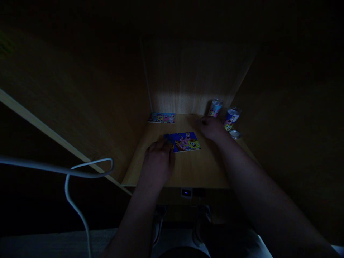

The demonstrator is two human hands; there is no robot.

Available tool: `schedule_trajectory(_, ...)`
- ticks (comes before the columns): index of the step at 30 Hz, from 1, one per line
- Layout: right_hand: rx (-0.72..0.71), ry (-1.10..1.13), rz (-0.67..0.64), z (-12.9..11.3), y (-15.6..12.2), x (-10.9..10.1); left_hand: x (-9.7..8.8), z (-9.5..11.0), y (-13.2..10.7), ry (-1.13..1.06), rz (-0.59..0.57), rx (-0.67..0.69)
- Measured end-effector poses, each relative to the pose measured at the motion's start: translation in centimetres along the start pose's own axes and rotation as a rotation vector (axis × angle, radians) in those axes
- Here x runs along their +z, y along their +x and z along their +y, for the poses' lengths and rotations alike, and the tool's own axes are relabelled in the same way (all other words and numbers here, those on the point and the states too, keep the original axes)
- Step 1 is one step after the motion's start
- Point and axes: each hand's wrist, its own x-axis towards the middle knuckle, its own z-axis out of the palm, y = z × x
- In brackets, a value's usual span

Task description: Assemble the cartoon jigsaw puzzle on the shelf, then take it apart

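Note:
My left hand (159, 154) is at the left end of a blue cartoon picture (185, 141), a flat rectangular panel lying on the wooden shelf. Its fingers are bent around that end and cover part of it. Further right, my right hand (211, 126) is low over the shelf with its fingers curled together in a pinch. Whatever they may hold is too dark to make out. Just behind and beside this hand stand two clear cylindrical containers with cartoon labels, a light blue one (215, 107) and a dark blue one (231, 118). A round lid (235, 134) lies near them.
A second cartoon picture (161, 118) lies at the back left of the shelf (199, 172). Wooden walls enclose the shelf on both sides and behind. A white cable (72, 200) loops at the left. Below the front edge sits a small device with a blue light (186, 192).

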Motion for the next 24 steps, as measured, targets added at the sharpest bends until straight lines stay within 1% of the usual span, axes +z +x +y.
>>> schedule_trajectory(3, -0.008, -0.099, -0.089, -0.2, 0.0, 0.0, 0.0, 0.1, 0.0, 0.01, -0.049, 0.063)
schedule_trajectory(6, -0.026, -0.181, -0.128, -0.3, -0.1, 0.1, -0.2, 0.3, 0.1, -0.007, -0.107, 0.13)
schedule_trajectory(8, -0.05, -0.19, -0.136, -0.3, -0.2, 0.4, -0.2, 0.3, 0.0, 0.021, -0.1, 0.11)
schedule_trajectory(11, -0.154, -0.069, -0.121, -0.3, -0.2, 1.2, 0.0, 0.2, -0.1, 0.119, -0.038, -0.003)
schedule_trajectory(13, -0.252, 0.016, -0.092, -0.5, -0.2, 2.0, 0.3, 0.1, -0.2, 0.166, 0.0, -0.045)
schedule_trajectory(14, -0.308, 0.039, -0.072, -0.7, -0.1, 2.5, 0.4, 0.0, -0.3, 0.17, 0.002, -0.034)
schedule_trajectory(18, -0.546, 0.127, -0.006, -1.5, 0.5, 5.1, 0.8, -0.1, -0.4, 0.114, -0.08, 0.079)
schedule_trajectory(20, -0.594, 0.191, 0.034, -2.0, 0.7, 6.5, 0.7, 0.0, -0.4, 0.105, -0.097, 0.088)
schedule_trajectory(21, -0.604, 0.21, 0.033, -2.2, 0.8, 7.2, 0.6, 0.2, -0.4, 0.11, -0.095, 0.079)
schedule_trajectory(24, -0.604, 0.208, -0.024, -2.9, 1.3, 8.5, 0.1, 0.7, -0.3, 0.165, -0.072, -0.004)
